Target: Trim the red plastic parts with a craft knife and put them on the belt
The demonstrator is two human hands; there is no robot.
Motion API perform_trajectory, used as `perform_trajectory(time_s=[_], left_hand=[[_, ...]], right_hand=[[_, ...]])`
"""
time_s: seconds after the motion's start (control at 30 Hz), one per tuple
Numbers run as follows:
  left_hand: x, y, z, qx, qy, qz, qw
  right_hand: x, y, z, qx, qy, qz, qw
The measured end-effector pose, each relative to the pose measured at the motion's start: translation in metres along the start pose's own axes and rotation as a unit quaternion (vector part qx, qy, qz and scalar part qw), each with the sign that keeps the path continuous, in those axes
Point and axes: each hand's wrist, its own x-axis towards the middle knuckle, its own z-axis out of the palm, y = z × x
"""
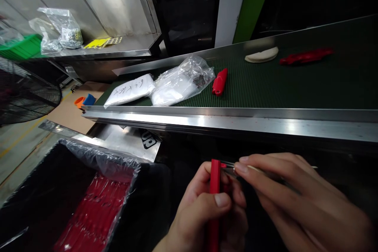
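My left hand [203, 208] is closed around a long, narrow red plastic part [215, 181], which it holds upright with the thumb across its near side. My right hand [292, 193] pinches a slim tool with a pale shaft [255, 168] and a thin metal end [228, 164]. That metal end points left and meets a small red tab on the side of the part, near its top. The fingers hide most of the tool, so its exact kind is unclear. Both hands are in front of the conveyor's near rail.
Behind the metal rail [236, 118] runs a green conveyor belt [251, 90]. On it lie white packets in clear plastic [174, 86], a red part [220, 82], a cream curved piece [262, 55] and another red piece [307, 56]. A lined black bin [35, 189] holds red parts [97, 208]; a fan [26, 90] stands left.
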Motion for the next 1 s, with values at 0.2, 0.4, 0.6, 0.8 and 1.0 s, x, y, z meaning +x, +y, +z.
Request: perform_trajectory(time_s=[0.2, 0.4, 0.6, 0.8, 1.0], left_hand=[[0.004, -0.007, -0.003, -0.029, -0.020, 0.030, 0.999], [0.000, -0.004, 0.002, -0.015, -0.064, 0.017, 0.998], [0.002, -0.003, 0.004, -0.071, -0.096, 0.019, 0.993], [0.004, 0.003, 0.007, -0.052, -0.117, -0.016, 0.992], [0.004, -0.002, 0.007, -0.102, -0.108, 0.003, 0.989]], right_hand=[[0.001, -0.003, 0.003, 0.010, 0.016, 0.015, 1.000], [-0.001, 0.009, 0.002, -0.014, -0.001, 0.027, 1.000], [-0.002, 0.005, -0.005, 0.018, 0.018, 0.013, 1.000], [0.000, 0.004, -0.001, -0.015, 0.001, -0.021, 1.000], [0.002, 0.006, 0.000, -0.021, 0.005, -0.017, 1.000]])
